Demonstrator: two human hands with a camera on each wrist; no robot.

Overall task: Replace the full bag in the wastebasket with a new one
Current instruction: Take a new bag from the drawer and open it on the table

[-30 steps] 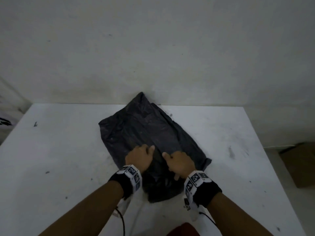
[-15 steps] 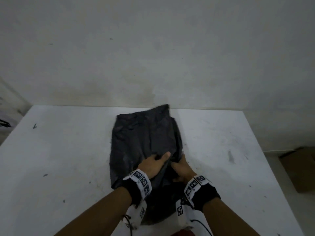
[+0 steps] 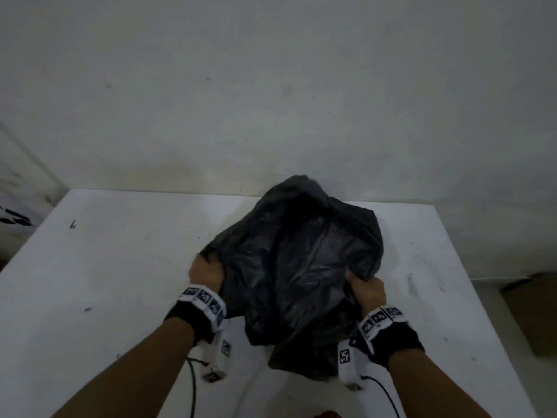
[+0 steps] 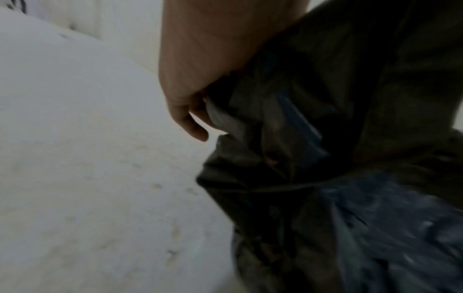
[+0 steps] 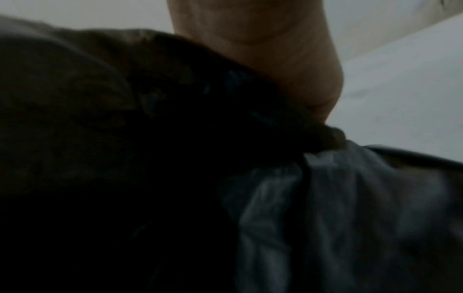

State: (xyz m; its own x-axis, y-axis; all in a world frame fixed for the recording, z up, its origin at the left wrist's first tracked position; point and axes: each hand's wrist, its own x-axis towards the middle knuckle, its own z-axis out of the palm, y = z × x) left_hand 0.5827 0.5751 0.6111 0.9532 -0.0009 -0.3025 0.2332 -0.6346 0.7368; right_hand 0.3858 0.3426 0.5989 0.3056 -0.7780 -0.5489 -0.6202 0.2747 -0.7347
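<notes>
A black plastic trash bag billows above the white table, its mouth pulled wide toward me. My left hand grips the left edge of the mouth, and my right hand grips the right edge. In the left wrist view the fingers curl round a bunched fold of the bag. The right wrist view shows my palm against the dark bag; its fingers are hidden in the plastic. No wastebasket is in view.
A plain wall rises right behind the table's far edge. A brown cardboard box stands on the floor past the table's right edge. Something red shows at the bottom edge of the head view.
My hands have moved apart from the middle of the flat bag to its two sides. The bag has lifted off the table and opened up.
</notes>
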